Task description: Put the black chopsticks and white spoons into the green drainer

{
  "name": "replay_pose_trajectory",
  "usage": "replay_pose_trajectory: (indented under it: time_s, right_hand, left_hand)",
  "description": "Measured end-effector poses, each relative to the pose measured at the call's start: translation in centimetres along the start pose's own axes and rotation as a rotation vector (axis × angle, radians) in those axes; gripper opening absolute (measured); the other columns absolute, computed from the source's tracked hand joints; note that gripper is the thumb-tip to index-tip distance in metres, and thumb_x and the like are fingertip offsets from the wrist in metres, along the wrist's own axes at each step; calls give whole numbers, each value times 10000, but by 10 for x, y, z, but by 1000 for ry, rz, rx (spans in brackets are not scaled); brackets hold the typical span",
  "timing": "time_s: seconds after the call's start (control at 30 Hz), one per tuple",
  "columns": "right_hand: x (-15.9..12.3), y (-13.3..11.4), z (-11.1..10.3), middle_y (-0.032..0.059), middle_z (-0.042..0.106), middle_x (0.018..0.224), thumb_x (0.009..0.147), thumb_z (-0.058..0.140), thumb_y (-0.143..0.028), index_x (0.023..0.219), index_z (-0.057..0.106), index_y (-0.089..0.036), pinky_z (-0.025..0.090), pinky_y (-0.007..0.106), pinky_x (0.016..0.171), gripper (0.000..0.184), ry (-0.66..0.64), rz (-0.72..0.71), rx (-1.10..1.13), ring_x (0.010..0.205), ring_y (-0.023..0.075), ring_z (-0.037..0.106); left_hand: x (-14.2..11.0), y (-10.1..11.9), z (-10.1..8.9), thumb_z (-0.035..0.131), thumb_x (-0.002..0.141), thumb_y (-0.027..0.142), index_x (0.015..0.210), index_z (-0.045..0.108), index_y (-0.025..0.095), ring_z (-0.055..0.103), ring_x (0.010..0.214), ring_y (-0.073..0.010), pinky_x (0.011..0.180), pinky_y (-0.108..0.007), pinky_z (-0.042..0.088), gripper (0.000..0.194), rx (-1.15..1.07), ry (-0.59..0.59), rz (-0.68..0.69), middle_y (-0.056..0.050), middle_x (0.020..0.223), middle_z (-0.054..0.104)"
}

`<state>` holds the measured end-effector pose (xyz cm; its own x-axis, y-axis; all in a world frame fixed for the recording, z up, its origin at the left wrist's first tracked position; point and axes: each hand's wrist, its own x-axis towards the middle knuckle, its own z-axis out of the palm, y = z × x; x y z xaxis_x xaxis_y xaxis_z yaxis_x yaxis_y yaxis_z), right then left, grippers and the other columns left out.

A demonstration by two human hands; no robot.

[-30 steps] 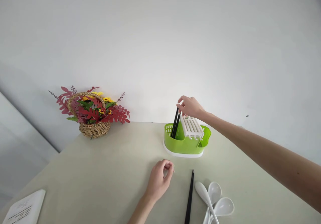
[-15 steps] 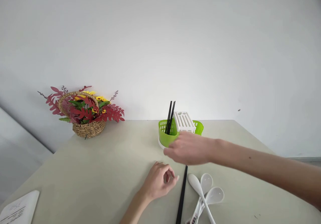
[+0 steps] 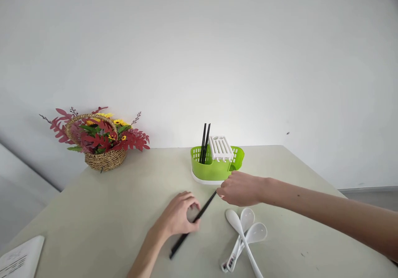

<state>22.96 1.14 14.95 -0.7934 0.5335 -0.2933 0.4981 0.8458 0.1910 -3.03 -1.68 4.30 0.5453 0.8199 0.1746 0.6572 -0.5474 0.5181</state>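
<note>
A pair of black chopsticks [image 3: 205,206] lies slantwise over the table, its thin tips up and to the right. My right hand [image 3: 239,188] is closed around those tips, just in front of the green cutlery holder. Curved around the middle of the chopsticks, my left hand [image 3: 180,213] is open, with a gap between fingers and thumb; the thumb crosses over them. Close by on the right, several white spoons [image 3: 245,238] lie crossed in a pile. In the left part of the green cutlery holder [image 3: 211,171], other black chopsticks [image 3: 204,145] stand upright.
A white slotted rack [image 3: 221,148] sits on top of the holder. To the left at the back stands a wicker basket [image 3: 105,160] of red and yellow artificial flowers. A white slotted piece [image 3: 21,257] lies at the near left corner. Behind the table is a wall.
The chopsticks beside the spoons have swung left at the near end and are now in my right hand. My left hand has moved left and opened around them. The view has shifted slightly.
</note>
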Motion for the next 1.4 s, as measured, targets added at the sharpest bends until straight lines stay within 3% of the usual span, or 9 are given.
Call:
replay_pose_trajectory:
  time_s: [0.17, 0.43, 0.7, 0.83, 0.93, 1.03, 1.13, 1.23, 1.4]
  right_hand:
    - [-2, 1, 4, 88, 776, 852, 1032, 487, -226, 1015, 719, -159, 266, 286, 540, 242, -51, 20, 24, 717, 212, 717]
    - [-2, -8, 7, 96, 782, 896, 1026, 522, -270, 1052, 733, -171, 328, 282, 569, 234, -112, 38, 24, 766, 226, 735]
    - [-2, -11, 10, 89, 781, 916, 1020, 537, -281, 1056, 728, -171, 350, 293, 579, 223, -107, 43, 25, 799, 241, 745]
    - [0, -10, 12, 106, 781, 923, 1004, 549, -264, 1038, 734, -166, 379, 302, 612, 213, -75, 102, 45, 811, 261, 753]
    - [1, -9, 13, 133, 787, 987, 997, 551, -276, 1088, 741, -163, 442, 343, 684, 240, -109, 180, 114, 873, 305, 757]
    - [1, -7, 12, 138, 791, 1071, 981, 574, -335, 1209, 722, -189, 498, 415, 804, 308, -125, 245, 306, 998, 343, 745]
    - [3, -8, 6, 101, 800, 1072, 971, 587, -454, 1378, 619, -217, 525, 402, 850, 472, -8, 254, 658, 1048, 314, 739]
    - [7, -12, -5, 71, 792, 1022, 958, 587, -585, 1444, 536, -204, 537, 323, 735, 619, 161, 252, 1001, 834, 232, 757]
    - [14, -19, -25, 5, 677, 734, 1041, 413, -609, 1048, 703, -192, 470, 272, 568, 508, 379, 306, 1142, 574, 145, 625]
  left_hand:
    - [-7, -32, -21, 686, 853, 323, 953, 752, 281, 644, 953, -215, 895, -324, 512, 127, -18, 34, -116, -31, 1061, 686]
    - [-5, -46, -11, 681, 923, 342, 917, 729, 260, 598, 1186, -270, 1061, -422, 468, 96, 29, 132, -97, -54, 1190, 678]
    - [-1, -48, -6, 629, 968, 405, 842, 702, 233, 630, 1017, -255, 937, -398, 480, 225, 41, 208, -80, -48, 1024, 707]
    - [0, -42, -7, 557, 1004, 460, 878, 701, 233, 643, 862, -212, 816, -327, 471, 297, -118, 205, -129, -36, 940, 719]
    - [1, -33, -7, 496, 1028, 518, 863, 666, 213, 511, 631, -144, 637, -274, 380, 386, -311, 236, -219, 1, 768, 635]
    - [4, -22, -4, 453, 1028, 585, 896, 648, 203, 356, 579, -124, 566, -263, 270, 450, -544, 300, -266, 39, 670, 445]
    - [7, -12, 2, 409, 1031, 621, 1018, 656, 198, 277, 580, -118, 560, -260, 240, 490, -771, 258, -239, 52, 688, 351]
    - [8, 0, 11, 426, 1029, 619, 1043, 663, 188, 274, 597, -115, 578, -258, 258, 492, -860, 184, -178, 47, 719, 351]
    - [7, 17, 21, 469, 1031, 584, 1175, 689, 185, 378, 653, -133, 623, -254, 329, 477, -797, 159, -173, 31, 710, 424]
